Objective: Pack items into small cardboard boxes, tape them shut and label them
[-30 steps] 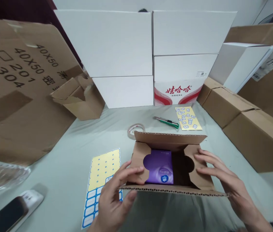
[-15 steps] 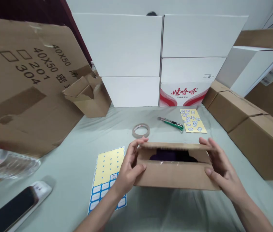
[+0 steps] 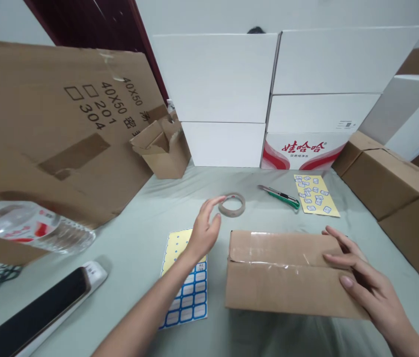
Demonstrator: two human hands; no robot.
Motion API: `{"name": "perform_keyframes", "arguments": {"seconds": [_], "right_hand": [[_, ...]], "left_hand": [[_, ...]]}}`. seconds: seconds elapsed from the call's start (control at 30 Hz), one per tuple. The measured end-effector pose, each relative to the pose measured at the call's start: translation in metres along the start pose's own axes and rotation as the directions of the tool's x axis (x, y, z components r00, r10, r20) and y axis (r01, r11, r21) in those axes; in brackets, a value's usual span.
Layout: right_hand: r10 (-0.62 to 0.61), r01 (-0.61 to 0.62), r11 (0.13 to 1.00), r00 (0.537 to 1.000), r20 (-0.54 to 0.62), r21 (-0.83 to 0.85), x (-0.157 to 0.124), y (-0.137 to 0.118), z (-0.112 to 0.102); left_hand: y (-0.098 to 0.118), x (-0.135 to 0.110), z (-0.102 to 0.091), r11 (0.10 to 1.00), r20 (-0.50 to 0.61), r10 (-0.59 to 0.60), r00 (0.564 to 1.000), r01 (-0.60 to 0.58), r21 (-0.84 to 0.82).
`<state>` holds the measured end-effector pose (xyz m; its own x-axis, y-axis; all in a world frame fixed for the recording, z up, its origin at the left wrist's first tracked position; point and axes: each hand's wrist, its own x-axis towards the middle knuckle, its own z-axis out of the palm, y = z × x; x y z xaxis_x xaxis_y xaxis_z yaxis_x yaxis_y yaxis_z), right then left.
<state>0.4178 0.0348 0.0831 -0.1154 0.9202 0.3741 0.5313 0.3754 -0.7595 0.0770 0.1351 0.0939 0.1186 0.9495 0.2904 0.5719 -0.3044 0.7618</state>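
Observation:
A small brown cardboard box (image 3: 284, 272) lies on the table in front of me with its flaps folded down and old clear tape across the top. My right hand (image 3: 358, 277) rests on its right end, fingers spread flat over the top edge. My left hand (image 3: 204, 229) is off the box, open, fingers stretched toward a roll of clear tape (image 3: 232, 204) just beyond its fingertips. Nothing is in either hand.
A yellow and blue label sheet (image 3: 187, 287) lies under my left wrist. A green utility knife (image 3: 279, 195) and a yellow sticker sheet (image 3: 315, 194) lie farther back. White boxes (image 3: 269, 94) are stacked behind, brown cartons (image 3: 391, 183) to the right, a big carton (image 3: 46, 129), water bottle (image 3: 27, 225) and phone (image 3: 31, 317) to the left.
The box's flaps have been folded shut over the purple item, which is now hidden. My left hand has left the box and reached toward the tape roll. My view has swung left.

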Motion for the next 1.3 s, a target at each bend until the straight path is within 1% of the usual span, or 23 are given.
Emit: {"name": "perform_keyframes", "arguments": {"seconds": [0.1, 0.17, 0.23, 0.3, 0.33, 0.4, 0.5, 0.6, 0.7, 0.73, 0.8, 0.9, 0.97, 1.0, 1.07, 1.13, 1.17, 1.2, 1.23, 1.3], "right_hand": [[0.007, -0.007, 1.0, 1.0, 0.0, 0.003, 0.0, 0.003, 0.001], [0.028, -0.028, 0.999, 1.0, -0.002, 0.027, 0.0, 0.003, 0.002], [0.055, -0.055, 0.997, 0.998, -0.006, 0.058, 0.0, 0.002, 0.004], [0.091, -0.09, 0.993, 0.996, 0.0, 0.078, 0.0, 0.0, 0.004], [0.109, -0.109, 0.991, 0.994, 0.0, 0.081, 0.0, -0.001, 0.004], [0.118, -0.118, 0.99, 0.993, 0.008, 0.072, 0.0, -0.002, 0.003], [0.069, -0.07, 0.997, 0.997, 0.028, 0.038, 0.001, 0.001, 0.001], [0.046, -0.047, 0.999, 0.998, 0.03, 0.018, 0.003, 0.005, 0.0], [0.032, -0.032, 0.999, 0.999, 0.031, 0.003, 0.006, 0.005, -0.001], [0.027, -0.027, 1.0, 0.999, 0.032, -0.009, 0.007, 0.003, -0.001], [0.016, -0.013, 0.998, 0.999, 0.04, -0.063, 0.01, -0.002, -0.003], [-0.03, 0.043, 0.974, 0.998, 0.061, -0.224, 0.013, -0.017, -0.006], [-0.105, 0.12, 0.935, 0.992, 0.063, -0.333, 0.015, -0.03, -0.006], [-0.161, 0.166, 0.912, 0.986, 0.046, -0.374, 0.016, -0.037, -0.005], [-0.288, 0.256, 0.871, 0.958, -0.013, -0.419, 0.017, -0.052, -0.001], [-0.387, 0.327, 0.853, 0.919, -0.072, -0.407, 0.019, -0.066, 0.003], [-0.415, 0.35, 0.854, 0.905, -0.097, -0.386, 0.02, -0.072, 0.005], [-0.415, 0.349, 0.865, 0.901, -0.124, -0.36, 0.022, -0.077, 0.006], [-0.39, 0.328, 0.889, 0.908, -0.155, -0.32, 0.024, -0.081, 0.007], [-0.293, 0.258, 0.949, 0.935, -0.199, -0.183, 0.031, -0.086, 0.009]], "left_hand": [[-0.033, 0.037, 0.017, 0.996, 0.13, -0.01, 0.992, -0.003, 0.095], [-0.049, 0.053, 0.03, 0.992, 0.191, -0.021, 0.981, -0.004, 0.127], [-0.058, 0.063, 0.036, 0.991, 0.23, -0.02, 0.973, -0.01, 0.13], [-0.058, 0.067, 0.034, 0.995, 0.255, -0.011, 0.967, -0.015, 0.098], [-0.054, 0.068, 0.029, 0.998, 0.265, -0.004, 0.964, -0.015, 0.068], [-0.04, 0.064, 0.016, 1.0, 0.285, 0.021, 0.958, -0.015, -0.021], [-0.006, 0.052, -0.009, 0.98, 0.3, 0.094, 0.949, -0.035, -0.198], [0.034, 0.032, -0.03, 0.917, 0.267, 0.187, 0.945, -0.07, -0.393], [0.067, 0.011, -0.039, 0.825, 0.219, 0.257, 0.941, -0.095, -0.558], [0.076, 0.004, -0.039, 0.81, 0.21, 0.268, 0.94, -0.103, -0.577], [0.09, -0.009, -0.034, 0.818, 0.187, 0.275, 0.943, -0.127, -0.561], [0.104, -0.026, -0.018, 0.873, 0.098, 0.281, 0.955, -0.212, -0.439], [0.108, -0.035, -0.005, 0.908, 0.065, 0.321, 0.945, -0.288, -0.305], [0.109, -0.038, 0.001, 0.915, 0.077, 0.341, 0.937, -0.313, -0.253], [0.11, -0.044, 0.01, 0.923, 0.141, 0.351, 0.926, -0.317, -0.217], [0.109, -0.047, 0.013, 0.927, 0.192, 0.33, 0.924, -0.28, -0.249], [0.108, -0.048, 0.013, 0.923, 0.208, 0.328, 0.922, -0.265, -0.28], [0.108, -0.048, 0.012, 0.912, 0.219, 0.334, 0.917, -0.255, -0.322], [0.109, -0.048, 0.011, 0.892, 0.234, 0.347, 0.908, -0.243, -0.38], [0.11, -0.046, 0.008, 0.812, 0.277, 0.396, 0.875, -0.193, -0.55]]}}
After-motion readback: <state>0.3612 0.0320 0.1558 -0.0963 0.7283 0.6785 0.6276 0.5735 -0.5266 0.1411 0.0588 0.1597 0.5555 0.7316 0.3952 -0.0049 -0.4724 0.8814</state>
